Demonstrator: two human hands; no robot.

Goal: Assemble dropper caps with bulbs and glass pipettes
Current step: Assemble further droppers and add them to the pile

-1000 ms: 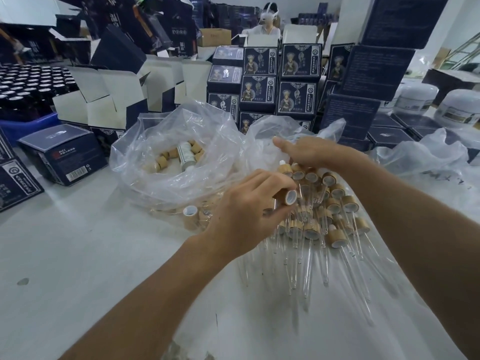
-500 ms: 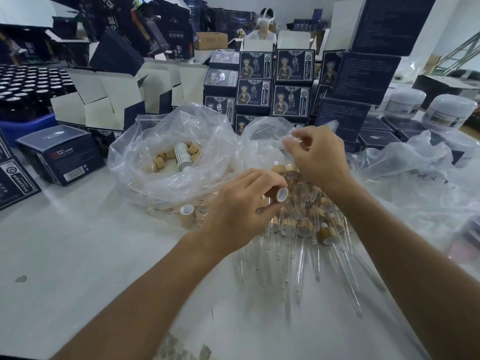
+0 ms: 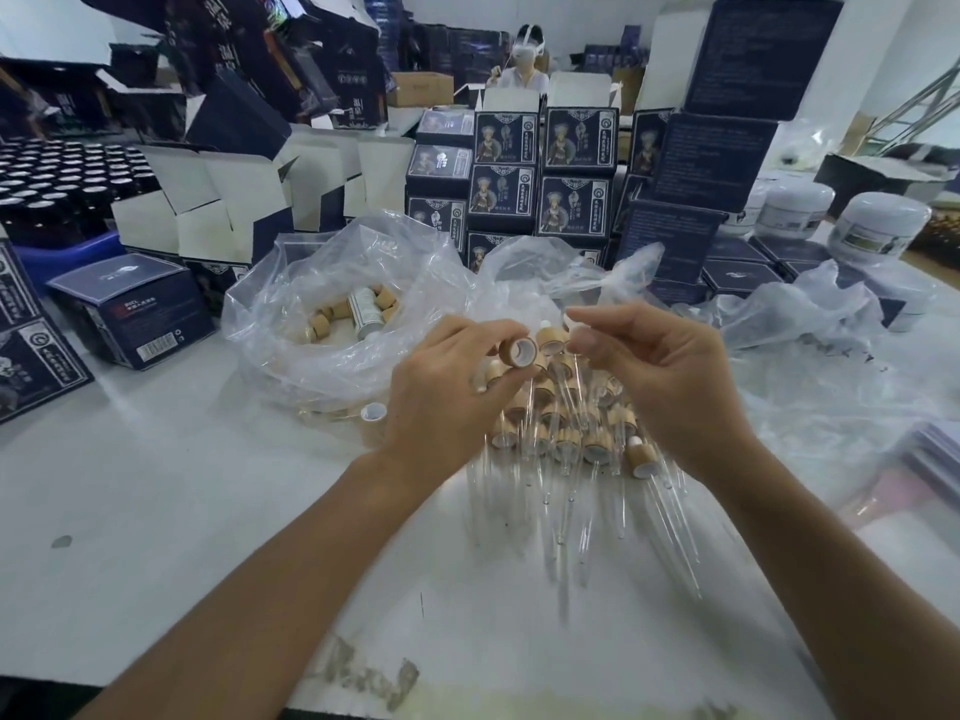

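The left hand (image 3: 447, 402) pinches a wooden cap (image 3: 521, 352), open end up. At 3 o'clock, the right hand (image 3: 660, 387) pinches a glass tube (image 3: 567, 379).

Your left hand (image 3: 441, 397) and right hand (image 3: 670, 387) are bare, forearms unsleeved, no rings or watch showing.

You face a white table (image 3: 156, 501). Dark printed boxes (image 3: 571, 163) stack behind. White wall (image 3: 597, 18) beyond, evenly lit.
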